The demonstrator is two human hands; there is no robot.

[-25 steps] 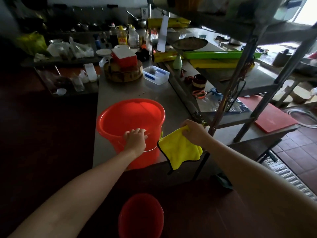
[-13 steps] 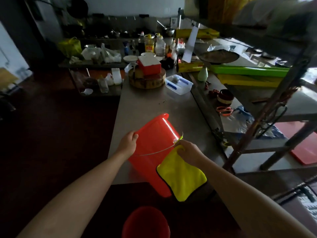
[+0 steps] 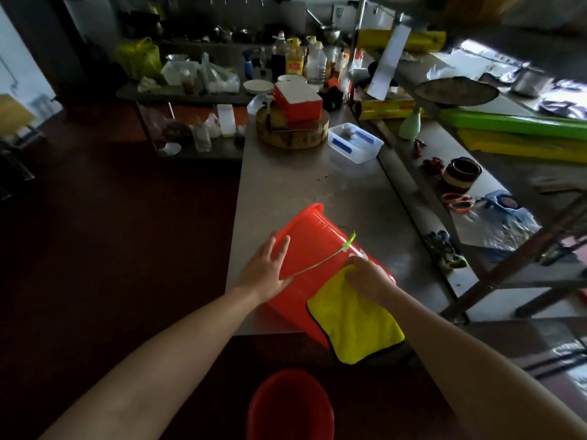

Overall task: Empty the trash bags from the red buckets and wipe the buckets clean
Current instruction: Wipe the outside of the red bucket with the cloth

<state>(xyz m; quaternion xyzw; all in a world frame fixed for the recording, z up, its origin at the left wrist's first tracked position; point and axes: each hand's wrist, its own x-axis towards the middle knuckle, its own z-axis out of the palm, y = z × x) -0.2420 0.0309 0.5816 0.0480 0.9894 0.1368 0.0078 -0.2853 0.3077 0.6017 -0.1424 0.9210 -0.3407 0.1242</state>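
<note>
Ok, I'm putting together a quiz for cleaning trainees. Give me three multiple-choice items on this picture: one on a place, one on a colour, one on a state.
1. Where does the lower bucket stand? A on a shelf; B in a sink; C on the floor.
2. What colour is the cloth? A yellow; B blue; C white.
3. How is the upper bucket placed? A upright; B tipped on its side; C flat upside down.

Answers: C, it shows low down, in front of the table edge. A, it is bright yellow where the right hand holds it. B, its wall faces up under the flat left hand.
</note>
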